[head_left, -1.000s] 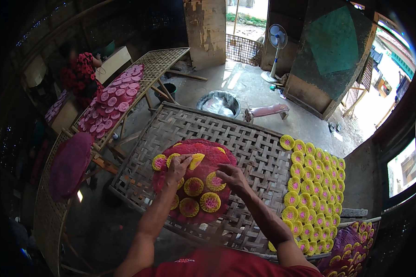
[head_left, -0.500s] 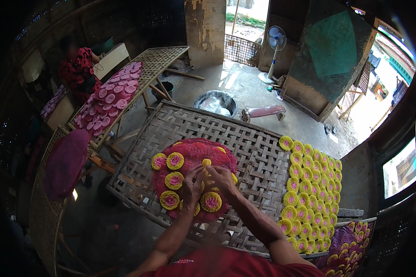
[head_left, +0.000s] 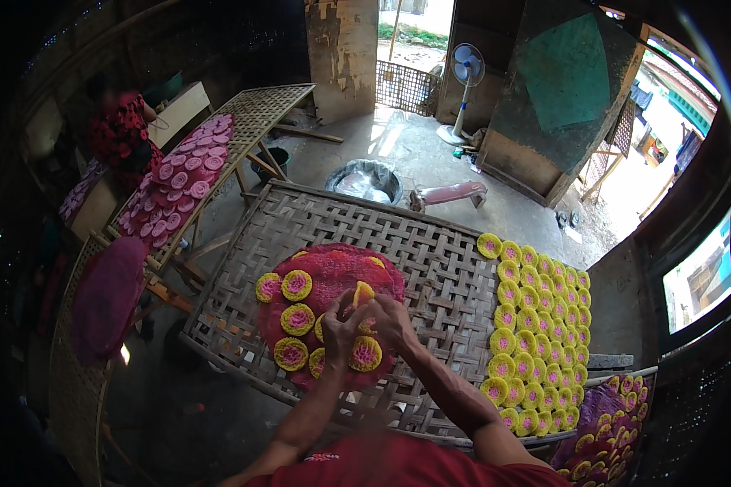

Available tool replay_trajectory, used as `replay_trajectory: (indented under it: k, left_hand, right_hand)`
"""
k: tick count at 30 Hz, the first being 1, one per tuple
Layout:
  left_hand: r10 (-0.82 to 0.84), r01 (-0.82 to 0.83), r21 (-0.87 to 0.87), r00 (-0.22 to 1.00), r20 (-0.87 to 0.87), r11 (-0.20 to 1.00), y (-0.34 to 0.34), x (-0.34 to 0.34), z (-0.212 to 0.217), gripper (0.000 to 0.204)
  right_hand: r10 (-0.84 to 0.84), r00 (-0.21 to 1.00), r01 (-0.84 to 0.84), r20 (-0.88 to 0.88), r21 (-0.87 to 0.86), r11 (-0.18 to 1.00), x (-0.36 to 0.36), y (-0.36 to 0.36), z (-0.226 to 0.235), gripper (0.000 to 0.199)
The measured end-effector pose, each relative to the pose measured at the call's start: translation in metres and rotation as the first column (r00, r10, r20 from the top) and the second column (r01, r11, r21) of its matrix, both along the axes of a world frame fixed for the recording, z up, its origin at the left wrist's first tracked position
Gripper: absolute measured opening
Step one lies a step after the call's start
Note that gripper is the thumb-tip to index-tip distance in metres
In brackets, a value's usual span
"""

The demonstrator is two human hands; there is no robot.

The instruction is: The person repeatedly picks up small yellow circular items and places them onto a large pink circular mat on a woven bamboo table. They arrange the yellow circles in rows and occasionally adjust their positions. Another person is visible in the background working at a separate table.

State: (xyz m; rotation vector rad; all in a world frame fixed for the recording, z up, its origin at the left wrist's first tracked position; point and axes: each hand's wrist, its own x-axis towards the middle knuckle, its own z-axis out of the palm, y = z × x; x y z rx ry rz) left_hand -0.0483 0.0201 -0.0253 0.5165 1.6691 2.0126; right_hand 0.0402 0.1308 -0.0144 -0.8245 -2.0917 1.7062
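Both my hands meet over a round red mesh-covered pad [head_left: 345, 276]. A small yellow disc [head_left: 364, 293] stands tilted up between my fingers, one edge showing above them; its lower part is hidden. My left hand [head_left: 343, 320] is closed on its left side, and my right hand [head_left: 389, 321] grips it from the right. Around them on the pad lie several yellow discs with pink ruffled centres, one close to my right wrist [head_left: 365, 354] and others along the left [head_left: 297, 319]. The pad rests on a woven bamboo rack [head_left: 443, 300].
Neat rows of yellow-and-pink discs [head_left: 536, 341] cover the rack's right end. Another rack [head_left: 268, 105] at left carries pink discs [head_left: 188, 170], with a person [head_left: 126, 134] beside it. Beyond stand a basin [head_left: 365, 180], a low bench [head_left: 448, 195] and a fan [head_left: 463, 89].
The yellow disc between my hands has turned and now shows more of its edge standing up. The whole view has shifted slightly, moving the scene a little leftward.
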Motion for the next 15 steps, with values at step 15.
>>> replay_trajectory:
  k: [15]
  left_hand:
    - [0.117, -0.245, 0.242, 0.888, 0.445, 0.939, 0.022, -0.020, -0.015, 0.035]
  right_hand:
    - [-0.333, 0.921, 0.046, -0.200, -0.796, 0.604, 0.052, 0.079, 0.004, 0.044]
